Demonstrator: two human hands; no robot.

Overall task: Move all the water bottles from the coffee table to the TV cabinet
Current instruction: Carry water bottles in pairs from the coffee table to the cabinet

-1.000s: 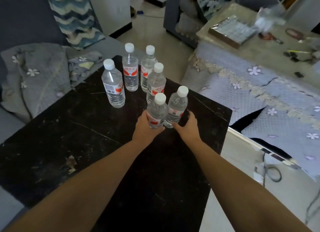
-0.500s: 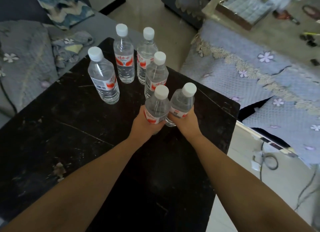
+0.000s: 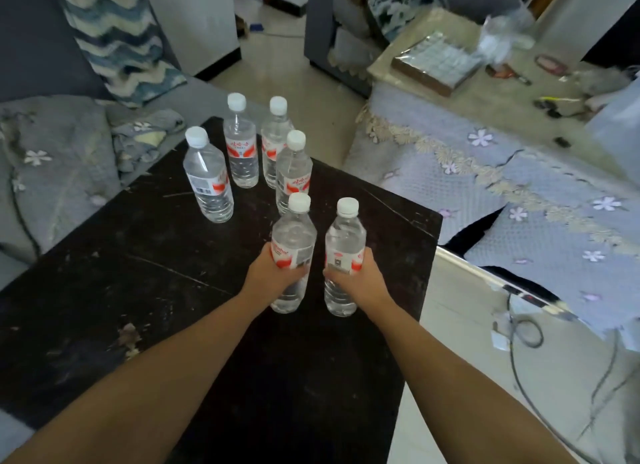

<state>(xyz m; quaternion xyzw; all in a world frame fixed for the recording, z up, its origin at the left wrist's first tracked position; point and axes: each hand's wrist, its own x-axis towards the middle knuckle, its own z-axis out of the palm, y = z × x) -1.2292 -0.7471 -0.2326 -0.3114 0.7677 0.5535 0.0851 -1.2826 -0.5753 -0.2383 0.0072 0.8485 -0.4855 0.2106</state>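
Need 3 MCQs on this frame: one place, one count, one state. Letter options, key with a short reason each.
1. Where do the unheld bottles stand?
A. floor
B. coffee table
C. sofa
2. How many bottles are in view?
A. four
B. five
C. six
3. What is the left hand doing?
A. gripping a bottle
B. resting flat
C. pointing

Key: B, four stand upright at the dark tabletop's far end; C, those four plus one in each hand; A, its fingers wrap the left-hand bottle, as the right hand wraps the right-hand bottle.
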